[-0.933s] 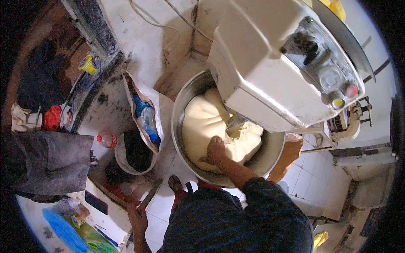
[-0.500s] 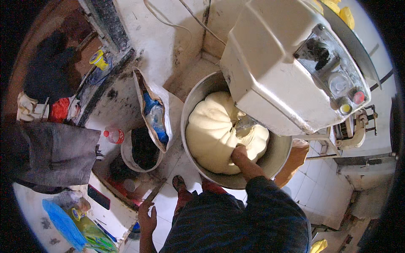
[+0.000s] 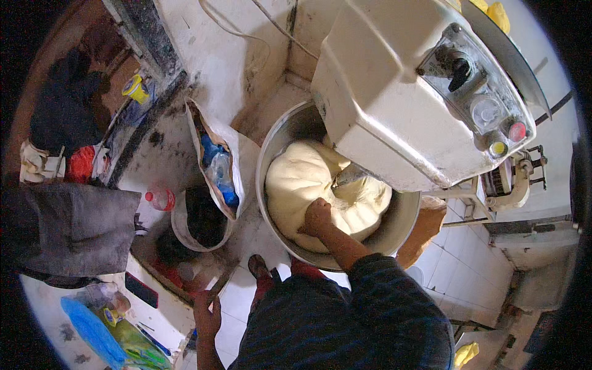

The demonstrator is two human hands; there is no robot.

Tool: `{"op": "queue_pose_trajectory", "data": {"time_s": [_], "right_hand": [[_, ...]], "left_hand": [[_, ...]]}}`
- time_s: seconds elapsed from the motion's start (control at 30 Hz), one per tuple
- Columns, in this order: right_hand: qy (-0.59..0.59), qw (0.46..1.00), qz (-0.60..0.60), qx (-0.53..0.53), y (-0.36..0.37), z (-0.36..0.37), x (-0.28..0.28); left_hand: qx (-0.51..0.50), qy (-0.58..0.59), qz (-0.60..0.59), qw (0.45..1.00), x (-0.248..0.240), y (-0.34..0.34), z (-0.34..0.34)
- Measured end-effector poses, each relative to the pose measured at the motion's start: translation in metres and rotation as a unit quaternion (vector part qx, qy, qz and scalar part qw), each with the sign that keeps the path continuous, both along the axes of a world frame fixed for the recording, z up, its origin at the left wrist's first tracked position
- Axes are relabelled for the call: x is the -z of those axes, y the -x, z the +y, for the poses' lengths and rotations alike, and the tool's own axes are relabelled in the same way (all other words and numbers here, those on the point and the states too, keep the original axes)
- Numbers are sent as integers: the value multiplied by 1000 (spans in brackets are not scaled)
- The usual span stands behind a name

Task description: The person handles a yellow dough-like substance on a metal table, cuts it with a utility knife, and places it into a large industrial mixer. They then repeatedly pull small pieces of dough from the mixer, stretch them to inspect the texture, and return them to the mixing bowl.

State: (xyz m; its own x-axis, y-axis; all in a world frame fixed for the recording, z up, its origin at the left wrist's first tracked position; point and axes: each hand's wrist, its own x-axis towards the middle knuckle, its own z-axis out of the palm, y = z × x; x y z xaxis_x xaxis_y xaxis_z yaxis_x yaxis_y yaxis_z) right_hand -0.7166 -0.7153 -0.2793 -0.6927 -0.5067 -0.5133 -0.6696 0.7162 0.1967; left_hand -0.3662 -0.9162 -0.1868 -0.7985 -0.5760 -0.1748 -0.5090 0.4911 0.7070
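A large, pale, folded mass of dough (image 3: 296,176) fills much of a round metal mixing bowl (image 3: 265,206). My right hand (image 3: 317,217) is on the near side of the dough, its fingers curled into it. A metal mixer tool (image 3: 349,175) dips into the middle of the dough from under the cream mixer head (image 3: 382,105), which hides the bowl's far right part. Low on the left, away from the bowl, my left hand (image 3: 207,313) is beside a worktop corner with its fingers apart. I see nothing held in it.
Left of the bowl stand an open sack (image 3: 248,161) with blue plastic inside and a round tub (image 3: 179,225). A red-capped bottle (image 3: 161,199) is near them. On the worktop lie a phone (image 3: 142,290) and a blue plastic bag (image 3: 92,330). Controls (image 3: 478,92) sit on the mixer's side.
My right hand has moved left along the dough. The dough's folds have shifted shape around the tool. My left hand stays low by the worktop corner.
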Motion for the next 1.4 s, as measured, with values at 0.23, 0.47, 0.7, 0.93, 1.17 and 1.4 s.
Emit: {"op": "queue_pose_trajectory", "data": {"time_s": [0.23, 0.47, 0.7, 0.93, 1.17, 1.4], "right_hand": [[162, 979, -120, 8, 12, 62, 79], [37, 991, -131, 17, 16, 88, -50], [67, 996, -27, -58, 4, 17, 5], [35, 989, -95, -110, -7, 72, -8], [324, 872, -239, 279, 6, 44, -78], [363, 684, -365, 518, -15, -4, 103]], "left_hand": [[11, 17, -45, 999, 7, -11, 4], [23, 33, -19, 999, -1, 8, 4], [29, 32, 1, 999, -13, 22, 6], [58, 62, -12, 996, -1, 11, 6], [15, 28, 13, 999, -8, 21, 15], [-7, 24, -11, 1000, -20, 22, 10]]}}
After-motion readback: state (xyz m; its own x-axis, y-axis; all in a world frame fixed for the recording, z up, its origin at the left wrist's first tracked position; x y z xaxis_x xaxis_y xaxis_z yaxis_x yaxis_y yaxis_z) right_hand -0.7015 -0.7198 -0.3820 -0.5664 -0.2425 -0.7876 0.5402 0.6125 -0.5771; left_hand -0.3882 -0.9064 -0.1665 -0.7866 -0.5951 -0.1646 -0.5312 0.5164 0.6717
